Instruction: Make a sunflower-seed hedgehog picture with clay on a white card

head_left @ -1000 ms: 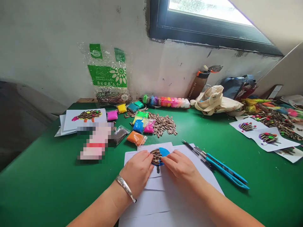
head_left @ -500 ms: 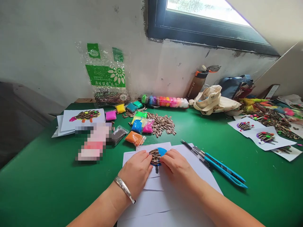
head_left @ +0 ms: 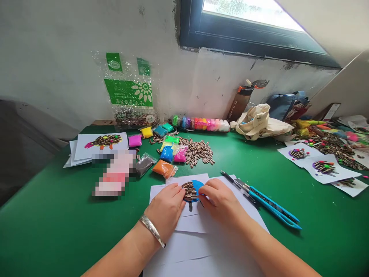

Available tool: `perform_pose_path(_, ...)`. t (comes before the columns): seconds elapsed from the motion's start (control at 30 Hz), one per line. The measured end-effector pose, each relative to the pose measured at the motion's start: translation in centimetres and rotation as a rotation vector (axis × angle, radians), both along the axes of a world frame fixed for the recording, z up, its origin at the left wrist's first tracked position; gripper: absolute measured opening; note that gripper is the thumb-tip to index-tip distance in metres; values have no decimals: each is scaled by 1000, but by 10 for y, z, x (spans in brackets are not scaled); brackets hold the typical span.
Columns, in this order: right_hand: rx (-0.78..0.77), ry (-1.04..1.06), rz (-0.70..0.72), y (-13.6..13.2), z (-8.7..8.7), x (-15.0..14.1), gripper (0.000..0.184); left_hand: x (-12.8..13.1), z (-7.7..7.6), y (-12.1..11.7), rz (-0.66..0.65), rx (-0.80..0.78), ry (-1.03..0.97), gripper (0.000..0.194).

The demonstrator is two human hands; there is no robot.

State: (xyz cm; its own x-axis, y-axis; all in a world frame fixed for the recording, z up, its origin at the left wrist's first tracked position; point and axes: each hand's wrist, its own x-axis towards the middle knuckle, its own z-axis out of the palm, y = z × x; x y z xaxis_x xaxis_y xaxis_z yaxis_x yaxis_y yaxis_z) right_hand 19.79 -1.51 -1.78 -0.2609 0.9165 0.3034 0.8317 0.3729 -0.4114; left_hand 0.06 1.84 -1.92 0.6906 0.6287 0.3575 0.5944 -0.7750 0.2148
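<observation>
While left fingers [head_left: 178, 190], pressed together, touch seeds [head_left: 189, 191], right fingers [head_left: 205, 189] bunch, pinch hidden.

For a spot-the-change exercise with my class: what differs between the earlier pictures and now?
The right hand has shifted slightly to its right, off the edge of the seeds, showing more of the blue shape. Whether it took or let go of anything is hidden. The left hand, pens and colored packets stayed put.
</observation>
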Motion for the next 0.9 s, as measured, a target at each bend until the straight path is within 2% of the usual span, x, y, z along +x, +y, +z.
perform_pose_path(0.3, -44, -72, -9, 1, -1, -3, 21, 0, 1, 0, 9, 2, 8, 24)
perform_pose_path(0.7, -69, -27, -22, 1, -4, -5, 20, 0, 1, 0, 10, 8, 17, 24)
perform_pose_path(0.9, -53, 69, -127, 10, 14, 10, 16, 1, 4, -1, 13, 9, 2, 19)
